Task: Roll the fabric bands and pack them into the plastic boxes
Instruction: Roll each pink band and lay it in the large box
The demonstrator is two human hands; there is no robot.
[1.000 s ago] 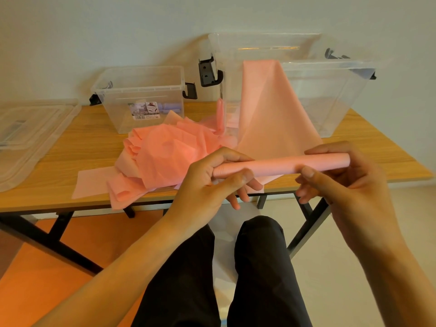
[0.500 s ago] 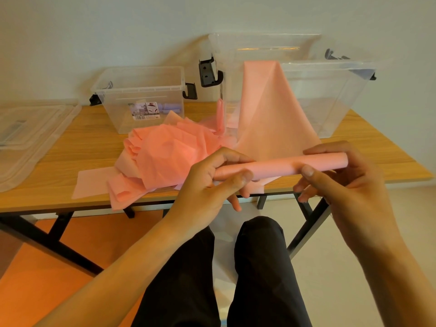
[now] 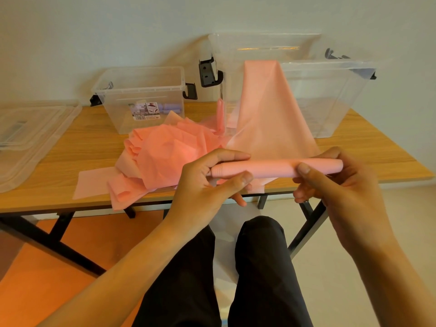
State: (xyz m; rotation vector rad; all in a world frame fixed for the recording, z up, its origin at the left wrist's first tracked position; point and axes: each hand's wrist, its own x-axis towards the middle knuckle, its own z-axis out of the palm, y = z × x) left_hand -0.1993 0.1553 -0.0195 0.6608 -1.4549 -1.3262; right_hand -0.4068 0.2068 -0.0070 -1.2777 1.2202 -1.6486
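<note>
A pink fabric band is partly rolled into a tube point(image 3: 273, 168) held level above the table's near edge. My left hand point(image 3: 207, 185) grips its left end between thumb and fingers, and my right hand point(image 3: 339, 185) pinches its right end. The band's unrolled length point(image 3: 266, 109) rises from the roll and hangs over the rim of the large clear plastic box point(image 3: 330, 90). A heap of loose pink bands point(image 3: 165, 159) lies on the wooden table point(image 3: 82, 147). A smaller clear box point(image 3: 141, 95) stands at the back left with purple rolls point(image 3: 171, 107) inside.
Clear plastic lids point(image 3: 28, 138) lie stacked at the table's left end. Both boxes have black clip handles. A pale wall stands close behind the table. My knees in dark trousers point(image 3: 236, 267) are below the table's front edge, beside its black legs.
The roll has shifted slightly left and my fingers have moved around it. The boxes and the heap are unmoved.
</note>
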